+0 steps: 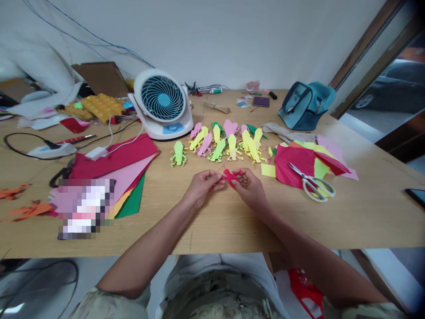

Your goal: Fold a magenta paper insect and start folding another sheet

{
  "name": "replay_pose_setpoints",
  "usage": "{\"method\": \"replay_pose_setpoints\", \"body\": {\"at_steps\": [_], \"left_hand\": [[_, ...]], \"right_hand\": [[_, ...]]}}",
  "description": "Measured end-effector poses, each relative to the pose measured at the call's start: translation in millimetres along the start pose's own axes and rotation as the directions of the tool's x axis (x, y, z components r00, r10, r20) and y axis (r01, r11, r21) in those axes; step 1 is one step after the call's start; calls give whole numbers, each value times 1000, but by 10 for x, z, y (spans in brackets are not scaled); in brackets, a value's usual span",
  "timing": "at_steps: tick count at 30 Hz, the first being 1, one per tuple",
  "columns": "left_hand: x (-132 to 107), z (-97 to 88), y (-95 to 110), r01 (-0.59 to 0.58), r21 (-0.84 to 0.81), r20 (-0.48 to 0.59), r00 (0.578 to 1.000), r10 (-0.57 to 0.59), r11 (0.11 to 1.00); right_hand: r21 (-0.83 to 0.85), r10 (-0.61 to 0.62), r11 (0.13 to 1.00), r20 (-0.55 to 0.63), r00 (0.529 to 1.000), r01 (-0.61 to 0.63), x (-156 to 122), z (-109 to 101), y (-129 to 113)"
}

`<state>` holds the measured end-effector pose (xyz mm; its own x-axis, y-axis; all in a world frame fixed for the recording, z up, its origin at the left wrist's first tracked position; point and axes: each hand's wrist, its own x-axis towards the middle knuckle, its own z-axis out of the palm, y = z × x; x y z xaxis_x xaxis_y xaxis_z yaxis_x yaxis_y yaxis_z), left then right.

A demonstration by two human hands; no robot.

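Just above the table, a small red folded paper figure (229,178) is held between my two hands. The fingertips of my left hand (206,185) pinch its left end. My right hand (248,186) grips its right side, with thumb and fingers closed on it. Beyond my hands, several folded paper frogs in yellow, green and pink stand in a cluster, among them a pale yellow frog (233,148). A light green frog (179,154) sits apart at the cluster's left. To the right, white-handled scissors (312,181) lie partly open on red paper (292,166).
A white fan (162,102) stands behind the frogs at left. Coloured sheets (133,199) and a pixelated item (86,208) lie at left, near orange paper figures (31,210). A blue bag (307,106) sits at the back right. A power strip (53,150) with cables lies at far left.
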<state>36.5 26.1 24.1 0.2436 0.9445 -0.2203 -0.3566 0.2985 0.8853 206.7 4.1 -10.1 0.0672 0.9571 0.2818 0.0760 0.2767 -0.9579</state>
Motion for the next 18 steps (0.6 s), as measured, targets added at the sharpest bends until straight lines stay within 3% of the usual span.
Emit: {"method": "replay_pose_setpoints", "body": {"at_steps": [14,18], "left_hand": [[3,-13,-45,-18,69,26,1000,16,997],[21,-67,-6,39,168,82,995,-54,985]], "right_hand": [[-185,-72,980,9,997,73,-25,-28,22],[-278,-133,950,41,990,139,-49,-40,-42]]}}
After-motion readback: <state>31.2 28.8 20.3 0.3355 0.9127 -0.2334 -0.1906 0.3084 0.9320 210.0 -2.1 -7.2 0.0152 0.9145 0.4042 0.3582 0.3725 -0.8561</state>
